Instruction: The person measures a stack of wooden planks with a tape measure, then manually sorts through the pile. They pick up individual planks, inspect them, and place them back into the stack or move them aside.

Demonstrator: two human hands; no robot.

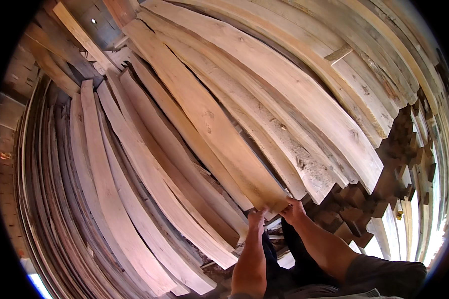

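A long light-brown wooden plank (209,124), darker than its neighbours and with a knot partway along, runs from the upper left down to my hands. At its near end my left hand (257,218) grips the left corner, fingers closed round the edge. My right hand (293,210) is closed on the right corner of the same end. The fingers under the board are hidden. The plank lies among other boards, and its far end rests on the stack near the back wall.
Pale rough-edged boards (284,79) lie to the right, others (124,219) to the left. Thin planks (50,199) are stacked along the left side. Many sawn beam ends (354,214) show at lower right. A small wood piece (338,55) lies across boards at upper right.
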